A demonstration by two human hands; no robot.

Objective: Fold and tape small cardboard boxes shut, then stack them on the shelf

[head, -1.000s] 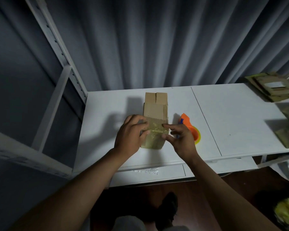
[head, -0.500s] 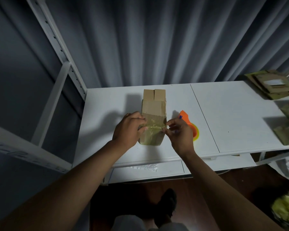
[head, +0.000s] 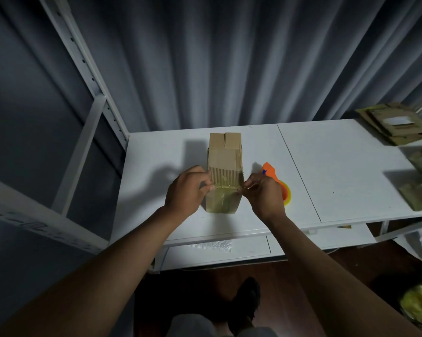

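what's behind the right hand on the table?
An orange tape dispenser with a yellow-green tape roll lies on the white table behind the right hand. The hand covers its near part.

A packing room: white metal shelving (head: 88, 122), flattened cardboard stacks (head: 397, 125), tape dispenser (head: 278, 183).

Your arms and feet, seen from above
Both your forearms (head: 132, 259) are bare, no sleeves showing; you wear a dark shoe (head: 245, 302) and grey trousers (head: 193, 324).

Upright cardboard box (head: 225, 164), taped (glossy), tabletop centre
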